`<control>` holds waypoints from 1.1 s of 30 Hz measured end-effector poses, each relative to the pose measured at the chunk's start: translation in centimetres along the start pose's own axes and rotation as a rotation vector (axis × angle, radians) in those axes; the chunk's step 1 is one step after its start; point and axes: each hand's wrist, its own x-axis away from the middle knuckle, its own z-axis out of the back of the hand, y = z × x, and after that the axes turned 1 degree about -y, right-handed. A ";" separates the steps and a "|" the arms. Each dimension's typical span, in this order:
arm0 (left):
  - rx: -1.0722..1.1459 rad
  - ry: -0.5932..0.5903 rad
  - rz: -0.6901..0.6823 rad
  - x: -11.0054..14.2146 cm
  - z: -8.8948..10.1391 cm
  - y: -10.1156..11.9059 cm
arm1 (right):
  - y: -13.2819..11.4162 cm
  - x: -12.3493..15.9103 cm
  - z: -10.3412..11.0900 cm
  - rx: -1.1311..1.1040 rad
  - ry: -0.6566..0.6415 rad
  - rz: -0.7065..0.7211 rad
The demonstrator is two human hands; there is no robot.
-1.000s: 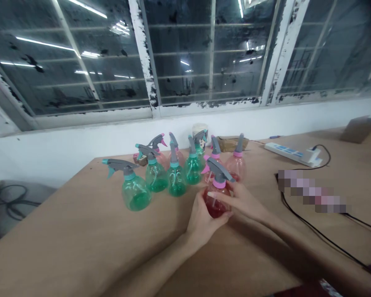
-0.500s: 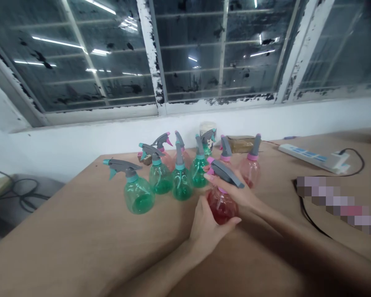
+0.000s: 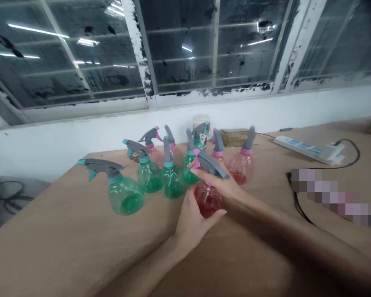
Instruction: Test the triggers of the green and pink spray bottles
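A red spray bottle (image 3: 208, 201) with a grey and pink trigger head is between my two hands. My left hand (image 3: 193, 225) cups its lower body, thumb stretched round the near side. Around the neck, just below the trigger head, curls my right hand (image 3: 221, 181); part of its grip is hidden behind the sprayer. Close on the left stand green spray bottles, among them one at the front left (image 3: 125, 197) and one in the middle (image 3: 173, 181). A pink spray bottle (image 3: 241, 165) holding some red liquid stands beyond my right hand.
Further pink and green bottles stand behind, near a white tub (image 3: 200, 120) and a brown taped package (image 3: 238, 137) by the wall. A power strip (image 3: 307, 149) with a plugged-in cable lies at the right, behind a black cord (image 3: 299, 210) and a blurred patch.
The whole view has shifted, so the bottles and hands appear further left. Both hands keep the same grip on the red spray bottle, which stays about the same place among the others.
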 end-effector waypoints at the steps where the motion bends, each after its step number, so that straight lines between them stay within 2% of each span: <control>1: 0.005 -0.008 0.001 0.0 0.0 0.0 | 0.0 0.0 0.0 0.002 -0.002 0.010; 11: -0.023 -0.063 -0.008 0.2 0.0 0.3 | 0.2 0.4 0.5 0.127 0.079 0.030; 21: -0.048 -0.072 -0.048 0.3 0.0 0.6 | 0.2 1.0 0.4 -0.001 0.074 0.055; 33: -0.068 -0.058 -0.019 0.3 -0.1 0.8 | 0.5 1.2 0.6 -0.024 0.061 0.073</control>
